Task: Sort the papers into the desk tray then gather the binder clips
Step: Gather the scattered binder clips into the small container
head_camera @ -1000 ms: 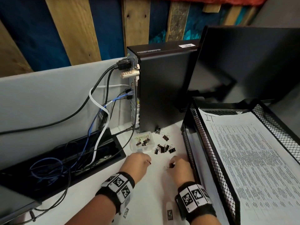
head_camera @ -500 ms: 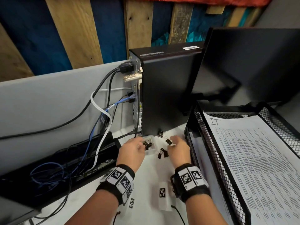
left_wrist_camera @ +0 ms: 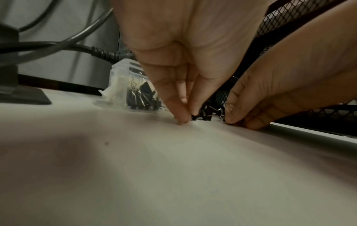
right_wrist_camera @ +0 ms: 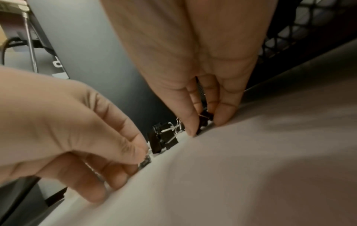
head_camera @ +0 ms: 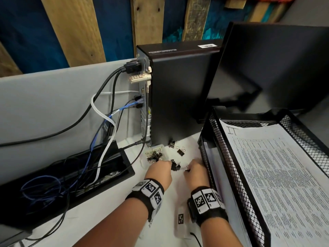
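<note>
Pinching binder clips [head_camera: 175, 166], both hands [head_camera: 159, 172] work between computer tower [head_camera: 178, 97] and mesh tray [head_camera: 231, 168].

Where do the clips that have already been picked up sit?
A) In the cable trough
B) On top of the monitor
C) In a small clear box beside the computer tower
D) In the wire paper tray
C: a heap of black clips lies in the small clear box at the foot of the computer tower.
</note>
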Motion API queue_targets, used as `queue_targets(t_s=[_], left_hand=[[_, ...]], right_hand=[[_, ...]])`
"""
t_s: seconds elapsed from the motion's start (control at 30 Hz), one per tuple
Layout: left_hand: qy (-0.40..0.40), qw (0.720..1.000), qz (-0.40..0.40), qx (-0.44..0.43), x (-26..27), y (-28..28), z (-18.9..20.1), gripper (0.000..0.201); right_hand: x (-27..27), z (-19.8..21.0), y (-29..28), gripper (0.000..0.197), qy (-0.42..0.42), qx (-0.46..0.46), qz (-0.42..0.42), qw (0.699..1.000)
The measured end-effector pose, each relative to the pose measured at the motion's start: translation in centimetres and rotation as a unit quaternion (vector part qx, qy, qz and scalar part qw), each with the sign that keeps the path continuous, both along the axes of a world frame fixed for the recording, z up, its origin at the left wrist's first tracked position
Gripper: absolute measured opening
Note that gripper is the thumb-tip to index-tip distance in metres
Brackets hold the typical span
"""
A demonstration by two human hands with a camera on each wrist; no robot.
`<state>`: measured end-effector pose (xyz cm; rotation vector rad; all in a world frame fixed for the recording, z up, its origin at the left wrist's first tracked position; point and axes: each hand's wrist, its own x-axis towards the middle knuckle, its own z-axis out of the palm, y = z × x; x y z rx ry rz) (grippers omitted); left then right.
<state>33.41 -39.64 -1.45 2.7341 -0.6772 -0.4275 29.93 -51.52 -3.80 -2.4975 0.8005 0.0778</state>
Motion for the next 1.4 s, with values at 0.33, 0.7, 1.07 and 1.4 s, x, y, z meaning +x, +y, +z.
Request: queue_targets(t_s=[0.33, 0.7, 1.07, 1.4], left_hand=[[-0.048, 0.965, 0.189, -0.175, 0.9, 4.8, 2.5, 0.021], [-0.010, 0.986, 0.058, -0.156, 0.2, 3.3, 1.5, 0.032], [-0.013, 0.999, -0.027, -0.027, 0.1, 0.4, -0.4, 0.026], [-0.075, 0.981, 0.100, -0.151, -0.2, 4.8, 2.1, 0.009]], right_hand=[[0.5, 4.5, 2.0, 0.023, -0.178, 0.218, 0.006, 0.960], [1.0, 2.2, 0.0, 0.038, 0.003, 0.121, 0.027, 0.992], [-0.3, 0.4, -0.9, 0.020, 0.006, 0.026, 0.016, 1.000], [1.4, 3.7, 2.5, 0.028, -0.184, 0.226, 0.023, 0.956]])
